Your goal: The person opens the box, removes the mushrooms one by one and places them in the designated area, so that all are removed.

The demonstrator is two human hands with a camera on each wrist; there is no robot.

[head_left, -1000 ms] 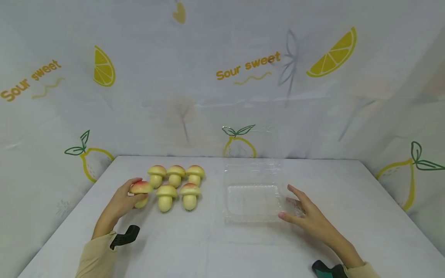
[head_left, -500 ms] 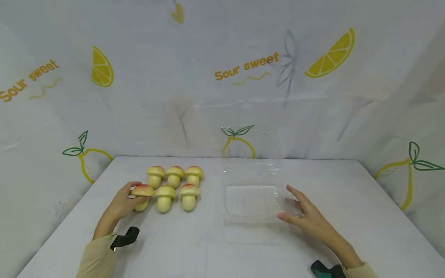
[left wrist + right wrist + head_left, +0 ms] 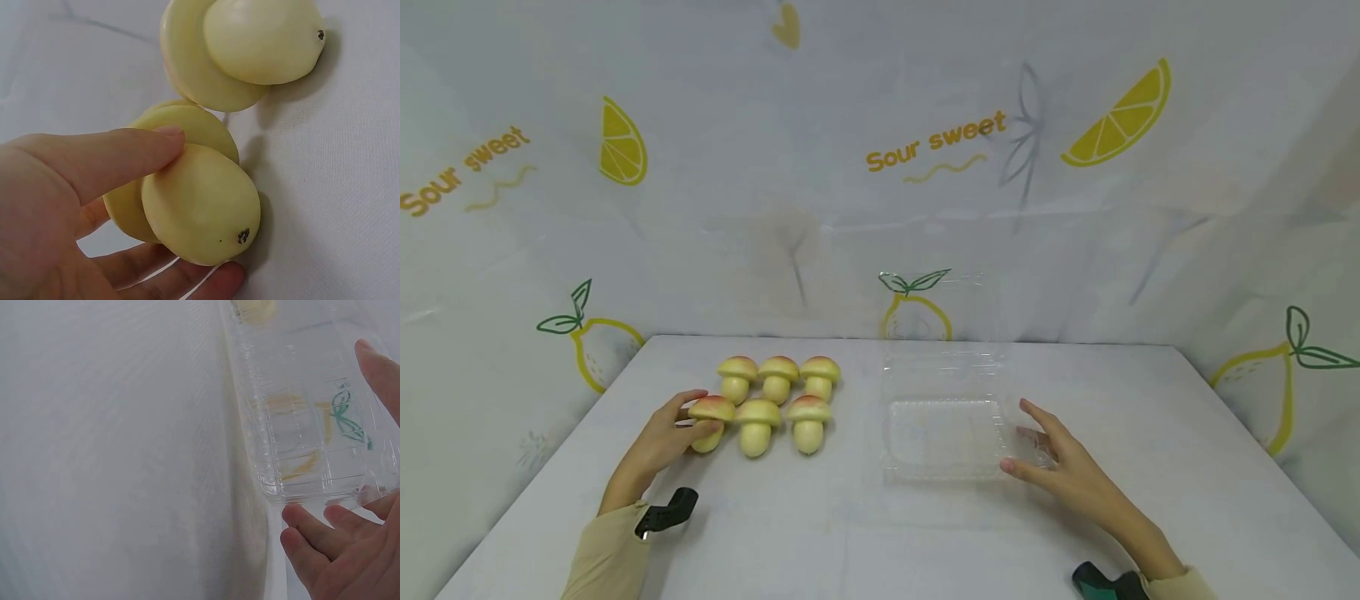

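Note:
My left hand [image 3: 660, 436] grips a pale yellow mushroom [image 3: 712, 408] with a reddish cap, at the left end of the front row. In the left wrist view its thumb [image 3: 134, 153] lies against the stem and cap, with the other fingers round the far side. A neighbouring mushroom [image 3: 262, 40] is right beside it. At the right side of a clear plastic box [image 3: 947, 475], my right hand [image 3: 1071, 467] has its fingers spread and loosely bent. In the right wrist view its fingertips are right at the corner of the clear box [image 3: 300, 450].
Several more mushrooms stand in two rows, such as one at the back [image 3: 820, 375] and one in front [image 3: 809, 423]. The box's transparent lid [image 3: 977, 308] stands raised behind its base. A printed curtain [image 3: 700, 208] hangs at the white table's [image 3: 775, 533] back edge.
My left hand has brought its mushroom slightly right, up against the neighbour in the front row. The right hand and the box have not moved.

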